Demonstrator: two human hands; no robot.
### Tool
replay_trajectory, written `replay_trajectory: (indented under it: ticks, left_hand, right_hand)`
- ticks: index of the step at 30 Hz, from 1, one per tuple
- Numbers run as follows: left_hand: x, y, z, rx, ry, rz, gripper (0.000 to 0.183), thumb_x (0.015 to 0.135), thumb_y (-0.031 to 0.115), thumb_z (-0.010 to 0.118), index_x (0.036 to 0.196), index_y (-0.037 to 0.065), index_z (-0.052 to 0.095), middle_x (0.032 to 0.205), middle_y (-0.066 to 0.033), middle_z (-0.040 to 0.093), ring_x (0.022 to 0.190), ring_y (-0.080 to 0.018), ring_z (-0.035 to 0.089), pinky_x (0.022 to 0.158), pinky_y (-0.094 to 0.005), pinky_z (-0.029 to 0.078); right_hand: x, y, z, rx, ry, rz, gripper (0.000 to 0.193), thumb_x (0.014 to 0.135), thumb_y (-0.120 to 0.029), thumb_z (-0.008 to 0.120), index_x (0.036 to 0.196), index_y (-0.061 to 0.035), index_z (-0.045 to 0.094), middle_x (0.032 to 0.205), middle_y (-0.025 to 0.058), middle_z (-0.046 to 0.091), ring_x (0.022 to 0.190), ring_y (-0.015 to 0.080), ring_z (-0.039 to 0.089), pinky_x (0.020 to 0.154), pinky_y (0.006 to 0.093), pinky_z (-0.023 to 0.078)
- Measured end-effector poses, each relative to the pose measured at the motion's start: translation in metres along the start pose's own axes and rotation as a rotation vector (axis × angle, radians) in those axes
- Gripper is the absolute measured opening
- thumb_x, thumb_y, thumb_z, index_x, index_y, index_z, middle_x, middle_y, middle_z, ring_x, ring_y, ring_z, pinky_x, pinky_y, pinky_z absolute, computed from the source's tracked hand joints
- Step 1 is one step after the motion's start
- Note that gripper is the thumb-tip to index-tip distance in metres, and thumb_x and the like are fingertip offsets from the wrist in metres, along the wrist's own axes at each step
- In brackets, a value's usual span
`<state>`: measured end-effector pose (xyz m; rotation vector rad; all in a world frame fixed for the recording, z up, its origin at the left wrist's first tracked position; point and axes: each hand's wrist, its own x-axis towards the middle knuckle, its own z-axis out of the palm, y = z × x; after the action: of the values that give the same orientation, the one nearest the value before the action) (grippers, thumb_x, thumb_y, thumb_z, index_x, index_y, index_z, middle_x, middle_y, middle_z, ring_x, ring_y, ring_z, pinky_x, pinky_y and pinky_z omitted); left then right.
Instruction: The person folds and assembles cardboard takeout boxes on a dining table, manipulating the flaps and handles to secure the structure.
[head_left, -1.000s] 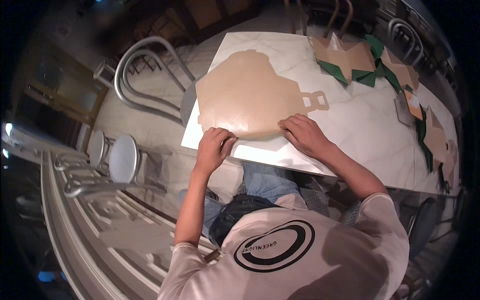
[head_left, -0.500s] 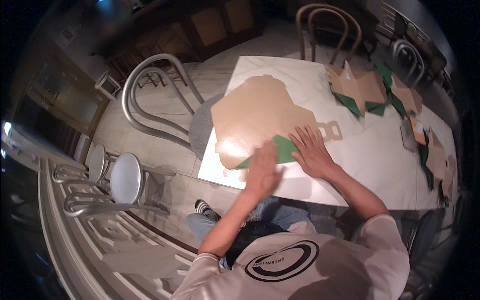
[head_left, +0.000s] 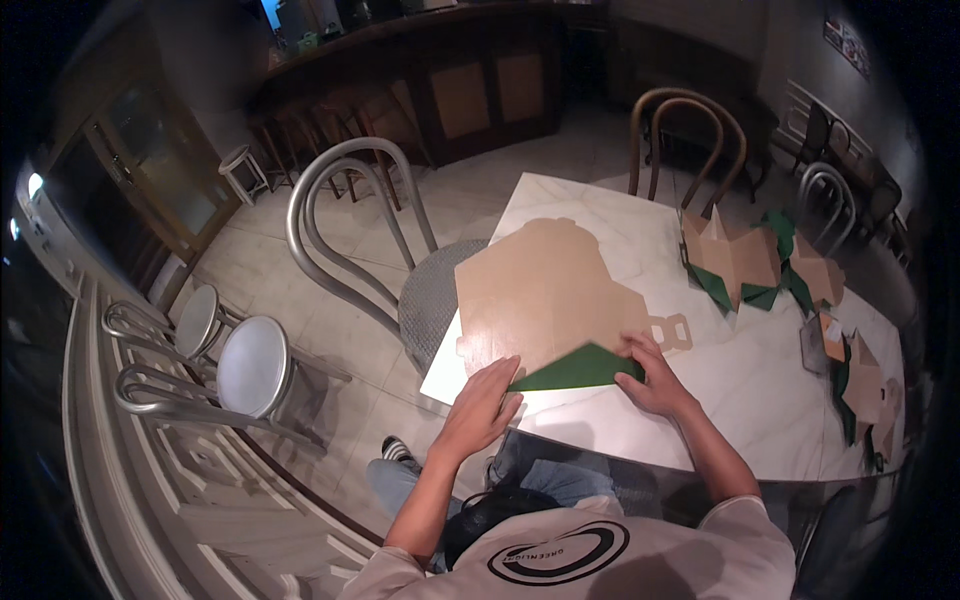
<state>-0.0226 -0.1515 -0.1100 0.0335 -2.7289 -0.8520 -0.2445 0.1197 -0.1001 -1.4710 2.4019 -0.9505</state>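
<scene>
A flat brown cardboard box blank (head_left: 545, 295) lies on the white marble-look table (head_left: 745, 400). Along its near edge a flap is folded over, showing its green side (head_left: 575, 370). My left hand (head_left: 482, 408) rests at the flap's left tip, fingers stretched out over the cardboard. At the right end, my right hand (head_left: 655, 378) holds the flap's corner, its fingers bent on top and its thumb by the near edge. A tab with cut-out slots (head_left: 672, 332) sticks out just beyond that hand.
Partly folded brown-and-green cardboard boxes (head_left: 735, 265) stand along the table's right side, beside a small grey-and-orange item (head_left: 822, 340). A grey metal chair (head_left: 445, 290) touches the far left side. A wooden chair (head_left: 690, 130) stands behind. Two more chairs (head_left: 250, 365) line the left wall.
The view has tilted up. My left hand has moved from above the flap to its left tip. My right hand has gone from lying flat to bending round the flap's right corner.
</scene>
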Motion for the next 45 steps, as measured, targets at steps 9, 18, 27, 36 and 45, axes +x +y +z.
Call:
replay_trajectory:
  ticks: [9,18,27,36,45]
  left_hand:
    - [-0.028,0.008,-0.044,0.203,0.303,0.169,0.053,0.083,0.015,0.078,0.133,0.011,0.065,0.136,-0.0077,0.065,0.132,-0.0282,0.057,0.119,-0.0526,0.033]
    - [0.003,0.025,0.022,0.177,0.238,0.233,0.036,0.076,0.008,0.079,0.112,0.009,0.074,0.112,-0.0033,0.072,0.105,-0.0256,0.066,0.092,-0.0411,0.051]
    - [0.027,0.037,0.025,0.155,0.162,0.29,0.032,0.074,0.007,0.08,0.105,0.009,0.072,0.107,-0.004,0.071,0.098,-0.0257,0.064,0.087,-0.0394,0.049]
    - [0.02,0.023,0.002,0.212,0.179,0.158,0.027,0.075,0.007,0.079,0.101,0.008,0.071,0.103,-0.0052,0.067,0.099,-0.028,0.061,0.09,-0.0413,0.049]
    - [0.025,0.006,0.017,0.099,0.119,0.022,0.022,0.079,0.012,0.08,0.098,0.006,0.07,0.099,-0.0065,0.066,0.101,-0.0298,0.058,0.097,-0.0422,0.045]
  right_hand:
    - [0.07,-0.02,-0.076,0.049,0.302,-0.468,0.014,0.075,0.001,0.064,0.083,-0.0113,0.065,0.093,-0.0007,0.069,0.125,0.0282,0.059,0.126,0.0627,0.012]
    - [0.042,0.027,-0.02,0.095,0.602,-0.098,0.034,0.085,-0.002,0.069,0.118,-0.0094,0.068,0.125,0.0134,0.065,0.12,0.0329,0.059,0.108,0.0451,0.042]
    - [0.012,-0.008,0.017,-0.148,-0.013,-0.439,0.035,0.077,-0.018,0.08,0.111,-0.013,0.071,0.11,0.0053,0.065,0.101,0.0251,0.065,0.088,0.0381,0.051]
    - [0.005,-0.032,0.016,-0.169,0.058,-0.365,0.026,0.082,-0.014,0.073,0.107,-0.0127,0.07,0.104,0.0038,0.066,0.084,0.0248,0.07,0.072,0.0392,0.058]
    - [0.012,-0.01,0.014,0.011,-0.031,-0.229,0.011,0.095,-0.014,0.064,0.103,-0.0086,0.068,0.096,0.0086,0.066,0.086,0.0307,0.068,0.073,0.0426,0.056]
